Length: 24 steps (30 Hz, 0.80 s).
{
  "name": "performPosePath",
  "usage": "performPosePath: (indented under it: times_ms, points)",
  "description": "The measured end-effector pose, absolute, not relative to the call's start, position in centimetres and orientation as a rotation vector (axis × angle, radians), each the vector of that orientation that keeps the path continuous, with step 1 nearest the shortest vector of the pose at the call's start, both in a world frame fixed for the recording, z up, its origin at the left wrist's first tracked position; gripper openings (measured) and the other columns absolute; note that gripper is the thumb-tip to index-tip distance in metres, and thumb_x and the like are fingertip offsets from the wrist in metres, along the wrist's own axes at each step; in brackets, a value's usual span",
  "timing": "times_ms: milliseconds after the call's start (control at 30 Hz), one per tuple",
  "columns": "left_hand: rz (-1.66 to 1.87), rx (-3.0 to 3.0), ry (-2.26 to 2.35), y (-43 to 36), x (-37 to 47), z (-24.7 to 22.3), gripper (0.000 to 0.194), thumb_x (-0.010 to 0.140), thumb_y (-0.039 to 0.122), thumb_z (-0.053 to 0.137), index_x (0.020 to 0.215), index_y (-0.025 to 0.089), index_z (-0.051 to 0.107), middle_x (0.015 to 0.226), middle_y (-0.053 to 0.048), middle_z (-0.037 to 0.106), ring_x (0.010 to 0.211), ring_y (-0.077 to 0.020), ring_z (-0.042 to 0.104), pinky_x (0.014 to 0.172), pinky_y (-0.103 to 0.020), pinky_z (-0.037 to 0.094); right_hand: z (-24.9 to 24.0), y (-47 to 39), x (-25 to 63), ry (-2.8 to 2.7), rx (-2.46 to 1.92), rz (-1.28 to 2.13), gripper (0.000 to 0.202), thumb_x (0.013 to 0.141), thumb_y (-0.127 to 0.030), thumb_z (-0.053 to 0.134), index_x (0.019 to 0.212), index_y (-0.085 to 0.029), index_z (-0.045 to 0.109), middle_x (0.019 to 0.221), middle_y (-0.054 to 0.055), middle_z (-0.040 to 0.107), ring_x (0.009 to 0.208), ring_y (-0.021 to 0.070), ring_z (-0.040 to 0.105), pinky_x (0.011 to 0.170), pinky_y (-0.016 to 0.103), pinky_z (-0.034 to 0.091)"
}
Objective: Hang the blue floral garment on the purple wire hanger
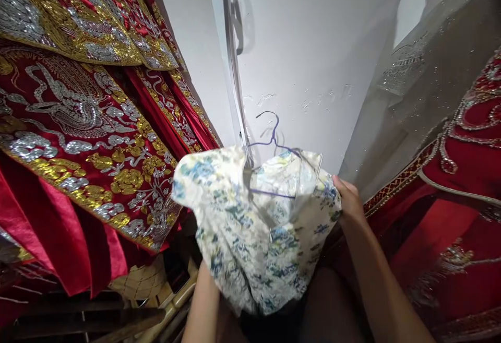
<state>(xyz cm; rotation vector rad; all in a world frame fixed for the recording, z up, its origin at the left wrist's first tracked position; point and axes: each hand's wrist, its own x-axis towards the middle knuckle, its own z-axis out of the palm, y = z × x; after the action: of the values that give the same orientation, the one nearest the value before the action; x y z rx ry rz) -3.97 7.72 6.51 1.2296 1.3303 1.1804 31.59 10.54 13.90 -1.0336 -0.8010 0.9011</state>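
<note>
A cream garment [238, 228] with blue and green flowers spreads across the middle of the head view. A purple wire hanger [274, 137] sits in its neck opening, with the hook standing up above the collar. My right hand [346, 194] grips the garment's edge at the right shoulder, the fingers partly behind the cloth. The left forearm rises from below and passes behind the garment. Cloth hides my left hand, so its fingers cannot be seen.
Red costumes with gold and silver embroidery [78, 108] hang at the left. Another beaded red garment [450, 217] is at the right, beside sheer glittery fabric [410, 82]. A white wall [309, 35] with a metal upright [227, 45] stands ahead. Wooden furniture lies lower left.
</note>
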Motion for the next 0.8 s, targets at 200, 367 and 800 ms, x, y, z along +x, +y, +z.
performPosePath:
  times_ms: [200,367,800]
  points:
    - [1.332,0.534,1.131,3.8,-4.1,2.4,0.068,0.047,0.046,0.093,0.104,0.015,0.074,0.105,-0.014,0.077,0.125,-0.0413,0.060,0.110,-0.050,0.046,15.2,11.9,28.9,-0.927,-1.002,1.033,0.048,0.073,-0.064,0.074,0.086,-0.018,0.071,0.069,0.007,0.072,0.071,0.0290,0.072,0.058,0.034,0.055]
    - [1.246,0.615,1.177,1.3,-1.0,1.0,0.075,0.054,0.037,0.094,0.121,0.013,0.070,0.120,-0.016,0.073,0.128,-0.0349,0.059,0.119,-0.046,0.035,11.6,9.8,28.8,-0.939,-1.018,0.998,0.046,0.079,-0.064,0.069,0.085,-0.019,0.071,0.077,0.006,0.073,0.075,0.0271,0.070,0.060,0.032,0.053]
    - [1.146,0.782,1.109,1.1,1.4,2.9,0.081,0.062,0.042,0.090,0.133,0.014,0.062,0.135,-0.018,0.065,0.136,-0.0366,0.052,0.120,-0.050,0.030,1.9,1.3,19.1,-1.420,-1.214,1.246,0.042,0.096,-0.056,0.048,0.070,-0.023,0.045,0.054,-0.004,0.050,0.052,0.0141,0.046,0.055,0.028,0.037]
